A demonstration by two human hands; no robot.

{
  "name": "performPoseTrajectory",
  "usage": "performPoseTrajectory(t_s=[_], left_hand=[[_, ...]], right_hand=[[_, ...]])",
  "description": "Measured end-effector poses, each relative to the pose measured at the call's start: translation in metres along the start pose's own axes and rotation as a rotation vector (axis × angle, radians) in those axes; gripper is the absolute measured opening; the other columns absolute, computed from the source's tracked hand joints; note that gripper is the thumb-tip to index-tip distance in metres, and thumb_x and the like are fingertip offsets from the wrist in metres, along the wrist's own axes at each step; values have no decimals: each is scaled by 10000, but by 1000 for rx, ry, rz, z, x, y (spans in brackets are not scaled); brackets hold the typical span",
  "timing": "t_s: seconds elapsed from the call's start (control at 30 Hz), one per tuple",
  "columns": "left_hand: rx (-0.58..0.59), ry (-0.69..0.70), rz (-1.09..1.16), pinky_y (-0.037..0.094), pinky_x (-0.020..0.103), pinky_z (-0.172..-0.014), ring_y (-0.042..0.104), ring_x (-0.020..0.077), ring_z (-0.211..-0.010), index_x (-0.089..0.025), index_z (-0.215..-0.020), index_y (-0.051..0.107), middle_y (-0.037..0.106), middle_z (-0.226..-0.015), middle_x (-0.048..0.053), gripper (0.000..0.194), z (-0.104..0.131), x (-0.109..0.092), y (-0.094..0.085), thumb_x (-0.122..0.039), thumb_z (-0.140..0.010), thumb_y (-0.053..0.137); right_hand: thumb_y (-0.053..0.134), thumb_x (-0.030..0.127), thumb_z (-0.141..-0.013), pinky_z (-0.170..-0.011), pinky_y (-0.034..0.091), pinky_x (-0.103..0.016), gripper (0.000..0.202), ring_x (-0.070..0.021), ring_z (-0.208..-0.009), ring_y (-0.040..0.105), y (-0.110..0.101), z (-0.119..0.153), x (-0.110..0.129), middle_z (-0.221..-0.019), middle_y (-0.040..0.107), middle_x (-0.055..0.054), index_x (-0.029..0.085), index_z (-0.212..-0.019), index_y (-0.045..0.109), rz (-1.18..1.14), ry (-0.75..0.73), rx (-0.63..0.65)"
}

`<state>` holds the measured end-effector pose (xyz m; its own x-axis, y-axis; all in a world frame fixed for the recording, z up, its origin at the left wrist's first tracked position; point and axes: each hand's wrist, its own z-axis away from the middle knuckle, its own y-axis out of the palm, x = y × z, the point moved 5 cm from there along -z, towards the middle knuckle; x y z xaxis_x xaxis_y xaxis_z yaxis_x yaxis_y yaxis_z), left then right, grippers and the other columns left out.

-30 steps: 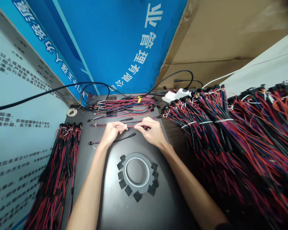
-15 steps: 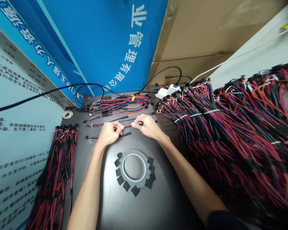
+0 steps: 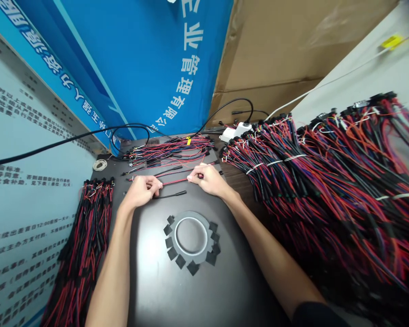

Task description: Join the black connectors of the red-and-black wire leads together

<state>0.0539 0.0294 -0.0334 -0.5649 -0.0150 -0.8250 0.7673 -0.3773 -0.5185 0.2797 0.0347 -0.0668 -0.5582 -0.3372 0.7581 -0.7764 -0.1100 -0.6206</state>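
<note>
A thin red and black wire [image 3: 174, 182] runs level between my two hands, just above the dark tabletop. My left hand [image 3: 143, 189] is closed with thumb and fingers pinching its left part. The right part is pinched by my right hand [image 3: 206, 178], whose curled fingers hide the end. Below the wire, a black cable [image 3: 172, 195] with a plug tip lies on the table, its other part passing under my left hand. Nearer me sits a grey tape roll [image 3: 191, 236] with several small black tape squares [image 3: 192, 267] stuck around its edge.
Loose wires [image 3: 177, 150] are heaped at the back. Large tied wire bundles [image 3: 293, 168] fill the right side; another bundle [image 3: 92, 218] lies at left. A white adapter [image 3: 241, 130], a coil of white cord [image 3: 100, 165] and a blue printed panel [image 3: 146, 63] stand behind.
My left hand has slid left along the wire, so a longer stretch shows between the hands. My right hand has stayed nearly in place. The view has shifted slightly.
</note>
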Motion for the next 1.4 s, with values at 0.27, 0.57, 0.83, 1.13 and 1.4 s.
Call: performPoseTrajectory(t_s=[0.27,0.57,0.83,1.13,1.4], left_hand=[[1,19,-87,411,226,-498,523,112,-478,-145,-683,640,612,-542,19,216,5,8,-16,-349,-750,616],[27,19,-126,452,260,-541,579,149,-519,-152,-681,641,631,-553,33,223,13,5,-25,-355,-765,601],[15,108,-326,461,301,-674,626,196,-645,-188,-647,650,697,-640,48,242,16,-3,-30,-350,-807,566],[55,150,-370,425,297,-658,618,193,-620,-183,-625,657,690,-618,43,278,18,-3,-31,-335,-823,537],[22,144,-354,443,281,-645,635,190,-625,-179,-618,667,700,-625,43,264,17,7,-39,-331,-803,555]], right_hand=[[624,302,-885,-703,360,-278,228,-147,-741,517,2,-1,-1,-732,686,-37,183,-713,713,7,-41,14],[613,266,-880,-689,336,-270,222,-139,-718,493,1,-2,3,-703,652,-30,174,-704,712,-2,-51,28],[604,280,-874,-690,344,-279,234,-144,-709,493,0,-2,3,-688,638,-31,178,-693,710,-4,-36,33],[619,273,-872,-684,339,-283,223,-145,-700,484,-1,-2,9,-659,616,-24,185,-689,712,52,-71,25],[615,333,-884,-685,349,-286,259,-152,-708,494,0,-1,0,-678,632,-34,185,-701,722,36,-89,4]])
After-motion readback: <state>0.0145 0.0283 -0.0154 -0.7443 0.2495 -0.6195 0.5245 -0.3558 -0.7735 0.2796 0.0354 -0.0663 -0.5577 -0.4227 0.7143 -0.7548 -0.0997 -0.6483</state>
